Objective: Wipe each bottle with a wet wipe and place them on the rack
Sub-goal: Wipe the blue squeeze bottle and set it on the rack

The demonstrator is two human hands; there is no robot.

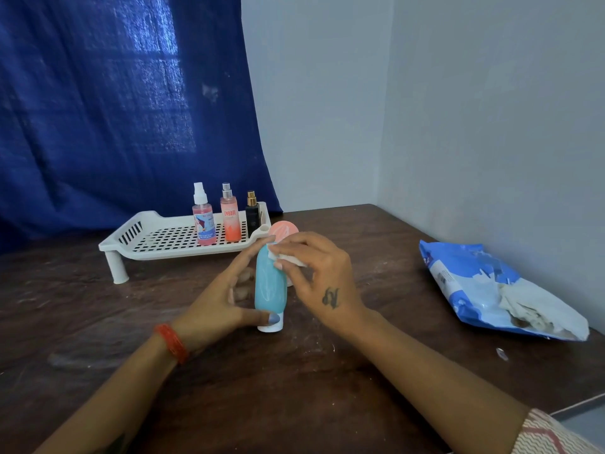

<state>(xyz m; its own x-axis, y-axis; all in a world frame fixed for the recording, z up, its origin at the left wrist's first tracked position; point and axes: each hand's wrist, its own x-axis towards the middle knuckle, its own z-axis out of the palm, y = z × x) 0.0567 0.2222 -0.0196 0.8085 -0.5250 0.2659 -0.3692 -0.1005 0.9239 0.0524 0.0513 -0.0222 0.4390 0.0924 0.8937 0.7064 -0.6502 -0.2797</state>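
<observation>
A teal bottle with a white cap stands cap-down on the brown table. My left hand grips it from the left, thumb near the cap. My right hand pinches a white wet wipe against the bottle's upper end. The white perforated rack stands behind at the left. On its right part stand a pink spray bottle, an orange-pink mist bottle and a small black bottle.
A salmon-pink round lid or container shows just behind my hands, partly hidden. A blue and white wet-wipe pack lies open at the right near the wall. A dark blue curtain hangs behind the rack.
</observation>
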